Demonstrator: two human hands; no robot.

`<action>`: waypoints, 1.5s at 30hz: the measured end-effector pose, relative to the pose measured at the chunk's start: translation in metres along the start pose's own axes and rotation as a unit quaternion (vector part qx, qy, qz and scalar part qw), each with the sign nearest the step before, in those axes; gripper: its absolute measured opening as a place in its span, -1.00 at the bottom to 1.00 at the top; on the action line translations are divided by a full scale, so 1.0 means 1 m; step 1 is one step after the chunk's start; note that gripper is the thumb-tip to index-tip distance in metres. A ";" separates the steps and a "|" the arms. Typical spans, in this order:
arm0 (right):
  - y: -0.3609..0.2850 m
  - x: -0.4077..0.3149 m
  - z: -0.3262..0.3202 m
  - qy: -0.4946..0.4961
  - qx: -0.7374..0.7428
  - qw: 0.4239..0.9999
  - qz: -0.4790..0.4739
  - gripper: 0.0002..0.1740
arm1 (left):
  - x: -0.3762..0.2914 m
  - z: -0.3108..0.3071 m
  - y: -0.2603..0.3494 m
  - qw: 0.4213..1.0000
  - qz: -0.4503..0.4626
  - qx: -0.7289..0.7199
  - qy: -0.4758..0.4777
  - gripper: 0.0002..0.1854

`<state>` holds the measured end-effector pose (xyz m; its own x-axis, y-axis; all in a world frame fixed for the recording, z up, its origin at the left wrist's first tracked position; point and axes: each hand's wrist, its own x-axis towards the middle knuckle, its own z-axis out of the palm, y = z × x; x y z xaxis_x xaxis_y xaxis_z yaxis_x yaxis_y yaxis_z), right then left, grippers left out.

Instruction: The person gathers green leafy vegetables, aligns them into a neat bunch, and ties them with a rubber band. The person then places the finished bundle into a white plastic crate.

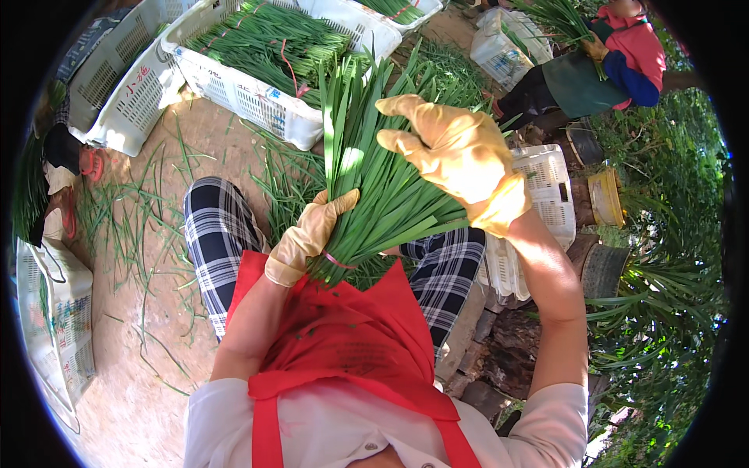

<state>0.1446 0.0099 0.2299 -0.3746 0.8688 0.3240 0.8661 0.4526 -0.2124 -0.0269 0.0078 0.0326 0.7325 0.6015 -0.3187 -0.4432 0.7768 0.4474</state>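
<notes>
A bundle of long flat green leaves, likely Chinese chives [374, 193], fans out above my lap, tied near its lower end with a thin reddish band [338, 261]. My left hand [310, 234], in a pale yellow rubber glove, grips the bundle's left side just above the band. Over the bundle's upper right part is my right hand [453, 152], gloved in the same yellow, its fingers apart and pointing left; nothing shows between them. Part of the leaves is hidden behind it. The red apron [351, 333] lies below the bundle's tied end.
White plastic crates [251, 105] at the top hold tied green bundles. Stacked white crates [547, 193] stand at the right, another crate [61, 316] far left. Loose leaves [134, 228] litter the ground. A co-worker [585, 82] at top right holds leaves; another person is partly visible far left.
</notes>
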 end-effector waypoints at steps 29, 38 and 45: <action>-0.008 0.042 -0.005 -0.151 -0.132 0.979 0.042 -0.72 | 0.003 -0.009 -0.009 0.994 -0.002 -0.047 -0.095 -0.66; -0.001 0.035 -0.006 -0.119 -0.132 0.984 -0.010 -0.73 | -0.006 0.008 -0.003 0.996 0.017 -0.032 -0.078 -0.69; -0.010 0.047 -0.012 -0.197 -0.081 0.974 0.077 -0.67 | -0.007 0.008 -0.003 0.995 0.011 -0.040 -0.095 -0.66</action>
<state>0.1222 0.0434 0.2585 -0.3068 0.9480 -0.0853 0.9508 0.3012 -0.0728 -0.0267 0.0004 0.0400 0.8033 0.5781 -0.1432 -0.4940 0.7810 0.3821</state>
